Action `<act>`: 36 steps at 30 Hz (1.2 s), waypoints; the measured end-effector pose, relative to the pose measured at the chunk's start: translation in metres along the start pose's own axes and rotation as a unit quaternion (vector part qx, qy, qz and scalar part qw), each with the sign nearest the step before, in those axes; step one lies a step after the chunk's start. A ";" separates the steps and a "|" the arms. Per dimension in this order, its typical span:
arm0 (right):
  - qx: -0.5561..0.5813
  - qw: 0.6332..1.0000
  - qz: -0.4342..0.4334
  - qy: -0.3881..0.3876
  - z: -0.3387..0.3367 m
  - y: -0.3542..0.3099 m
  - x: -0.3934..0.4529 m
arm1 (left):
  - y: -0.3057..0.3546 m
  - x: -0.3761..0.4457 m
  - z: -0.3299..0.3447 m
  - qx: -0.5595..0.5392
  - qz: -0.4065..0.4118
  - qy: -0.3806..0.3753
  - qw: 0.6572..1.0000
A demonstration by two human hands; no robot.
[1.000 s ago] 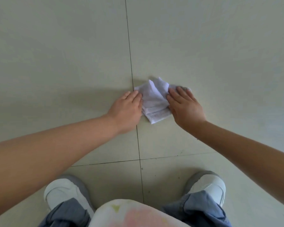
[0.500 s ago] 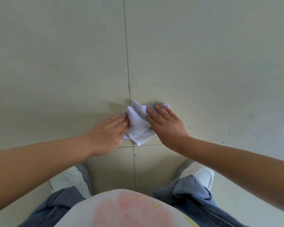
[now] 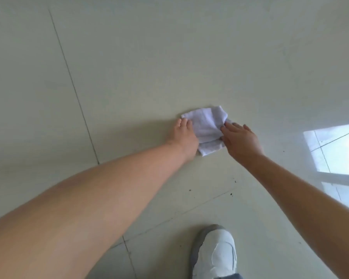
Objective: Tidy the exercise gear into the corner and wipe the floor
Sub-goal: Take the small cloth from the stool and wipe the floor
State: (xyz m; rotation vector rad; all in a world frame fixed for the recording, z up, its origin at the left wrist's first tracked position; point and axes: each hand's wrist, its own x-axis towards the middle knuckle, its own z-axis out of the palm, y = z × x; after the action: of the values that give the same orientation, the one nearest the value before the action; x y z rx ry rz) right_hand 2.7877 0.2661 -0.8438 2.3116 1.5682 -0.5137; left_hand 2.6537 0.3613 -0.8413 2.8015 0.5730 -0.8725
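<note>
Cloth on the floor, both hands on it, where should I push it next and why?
Probably pull the cloth back toward the shoe: dark specks dot the tiles there, and both hands, left and right, lie flat on its edges.

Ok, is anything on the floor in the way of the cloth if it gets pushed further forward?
Nothing visible. Both hands press the cloth flat, and the floor ahead is bare tile.
</note>
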 end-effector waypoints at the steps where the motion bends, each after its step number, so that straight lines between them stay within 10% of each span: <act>1: 0.019 0.999 0.030 -0.018 -0.003 -0.008 0.005 | -0.011 0.005 -0.007 0.013 0.000 -0.008 1.000; 14: 0.113 0.949 0.140 -0.258 -0.025 -0.075 -0.023 | -0.059 -0.011 -0.022 0.094 0.084 -0.050 0.991; 28: 0.083 0.960 0.148 -0.222 -0.056 0.024 0.103 | -0.049 0.073 -0.061 0.015 -0.052 0.015 0.998; 36: 0.023 0.996 -0.024 -0.083 -0.105 0.086 0.230 | -0.074 0.170 -0.113 -0.064 -0.208 0.098 0.971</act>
State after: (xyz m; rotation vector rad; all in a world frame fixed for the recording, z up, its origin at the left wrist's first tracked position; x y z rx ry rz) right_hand 2.9595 0.4710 -0.8503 2.2047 1.5514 -0.7392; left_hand 2.8112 0.5108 -0.8488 2.7071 1.2337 -0.5894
